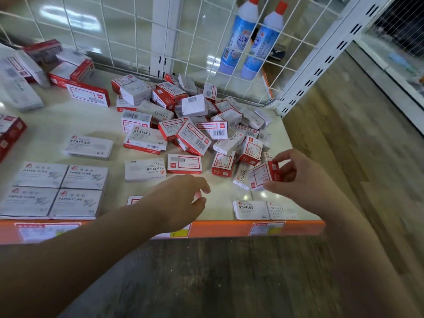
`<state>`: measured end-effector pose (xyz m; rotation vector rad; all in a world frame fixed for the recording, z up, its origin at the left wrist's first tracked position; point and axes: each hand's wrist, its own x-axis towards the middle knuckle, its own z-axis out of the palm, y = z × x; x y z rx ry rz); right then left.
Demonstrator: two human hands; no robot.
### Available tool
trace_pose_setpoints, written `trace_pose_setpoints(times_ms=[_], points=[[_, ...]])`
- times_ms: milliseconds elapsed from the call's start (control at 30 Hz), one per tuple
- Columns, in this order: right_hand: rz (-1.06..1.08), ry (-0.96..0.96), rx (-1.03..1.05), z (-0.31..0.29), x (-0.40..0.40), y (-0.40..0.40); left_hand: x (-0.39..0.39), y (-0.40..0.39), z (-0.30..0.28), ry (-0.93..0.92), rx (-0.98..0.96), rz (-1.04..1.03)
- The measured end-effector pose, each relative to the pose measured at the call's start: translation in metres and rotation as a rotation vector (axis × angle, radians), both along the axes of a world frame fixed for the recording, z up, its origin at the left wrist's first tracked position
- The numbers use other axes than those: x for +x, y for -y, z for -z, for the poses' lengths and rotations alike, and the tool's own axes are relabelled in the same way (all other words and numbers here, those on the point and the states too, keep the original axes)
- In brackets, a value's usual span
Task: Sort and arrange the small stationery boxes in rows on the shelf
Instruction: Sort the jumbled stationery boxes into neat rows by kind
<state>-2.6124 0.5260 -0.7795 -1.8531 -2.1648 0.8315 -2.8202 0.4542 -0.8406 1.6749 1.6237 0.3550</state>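
Sorting is under way: right hand (296, 173) pinches a small red-and-white box (263, 175) above the shelf (229, 193) front, near two staples boxes (263, 210) at the edge. Left hand (183, 198) hovers, fingers relaxed, holding nothing. The loose pile (202, 125) remains unsorted. Recommended: turn the box label-up and set it flush against matching stock.

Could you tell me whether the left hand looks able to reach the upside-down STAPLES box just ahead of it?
Probably yes: the left hand is open, and the STAPLES box lies uncovered ahead.
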Motion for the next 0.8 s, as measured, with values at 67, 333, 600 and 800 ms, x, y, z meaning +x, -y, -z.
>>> trace_pose_setpoints(times_ms=[67,333,600,800], points=[[-0.084,-0.004,-0.032,-0.005,-0.013,0.005,-0.006,0.003,0.000,0.007,-0.009,-0.020],[-0.388,-0.081,-0.124,0.004,-0.071,0.014,-0.037,0.017,-0.006,0.076,-0.037,-0.158],[-0.469,-0.239,-0.145,0.016,-0.114,0.018,-0.066,0.029,-0.004,0.157,-0.052,-0.255],[-0.438,-0.307,-0.181,0.030,-0.125,0.017,-0.080,0.033,-0.002,0.174,-0.044,-0.336]])
